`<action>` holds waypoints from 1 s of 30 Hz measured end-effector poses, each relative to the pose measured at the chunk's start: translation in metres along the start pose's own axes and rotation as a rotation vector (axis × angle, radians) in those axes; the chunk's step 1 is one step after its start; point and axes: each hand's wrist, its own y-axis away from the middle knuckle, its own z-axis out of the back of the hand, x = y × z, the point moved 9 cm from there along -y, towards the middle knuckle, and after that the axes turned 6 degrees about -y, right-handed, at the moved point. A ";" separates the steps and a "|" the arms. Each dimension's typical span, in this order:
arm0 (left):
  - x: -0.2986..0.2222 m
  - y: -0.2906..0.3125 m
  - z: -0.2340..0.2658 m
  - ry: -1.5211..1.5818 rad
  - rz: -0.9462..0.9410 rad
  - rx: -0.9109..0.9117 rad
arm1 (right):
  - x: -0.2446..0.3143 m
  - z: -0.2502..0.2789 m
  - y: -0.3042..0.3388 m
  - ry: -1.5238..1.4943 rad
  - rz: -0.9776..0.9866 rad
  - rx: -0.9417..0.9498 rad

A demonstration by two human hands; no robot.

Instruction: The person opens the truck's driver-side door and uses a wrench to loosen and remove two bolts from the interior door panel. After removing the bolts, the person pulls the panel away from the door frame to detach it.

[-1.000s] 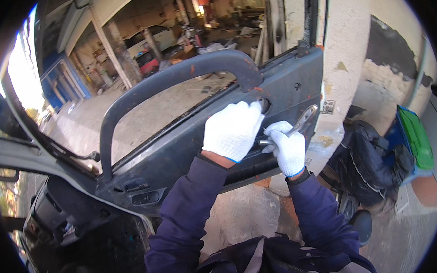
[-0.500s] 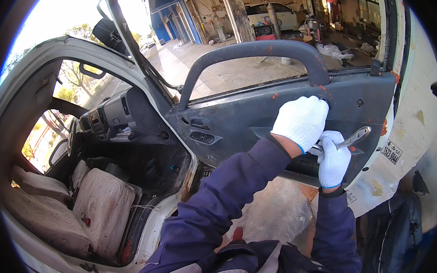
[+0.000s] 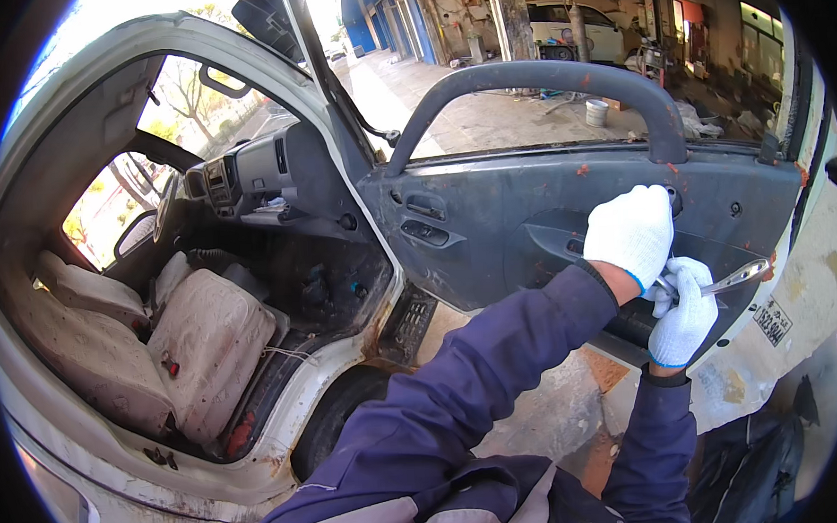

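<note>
1. Head view, left hand: the white-gloved left hand [image 3: 630,236] lies against the dark door panel [image 3: 491,201], its fingers curled at a round recess [image 3: 675,200]. The fingertips are hidden, so whether they pinch anything I cannot tell.
2. Head view, right hand: the gloved right hand [image 3: 684,316], just below and to the right of the left, is closed around a silver metal tool [image 3: 743,276]. The tool's flat handle sticks out rightward past the fist, its tip near the panel's rear edge; a short metal part shows at the other side, close to the left wrist.
3. Head view, upper edge: the window sill runs above both hands. A curved grab bar [image 3: 532,74] arches over it, one foot ending just above the recess, with the window opening framed beneath.
4. Head view, left side: the panel stretches from the left hand to a switch plate [image 3: 425,232], well apart. Beyond the panel's front edge, the cab doorway opens onto a stained seat [image 3: 219,338].
5. Head view, below: concrete floor [image 3: 540,421] shows between the left sleeve and the panel's lower edge. A pale wall [image 3: 727,378] stands close on the right.
</note>
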 end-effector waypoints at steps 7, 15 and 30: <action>-0.011 -0.006 0.008 -0.068 -0.182 0.065 | 0.000 -0.004 0.001 0.028 -0.019 0.007; 0.000 -0.003 -0.003 -0.035 -0.002 0.024 | -0.004 0.001 -0.001 -0.030 -0.019 -0.008; -0.009 -0.005 -0.002 -0.055 -0.164 0.087 | -0.003 0.000 -0.002 0.016 -0.024 0.020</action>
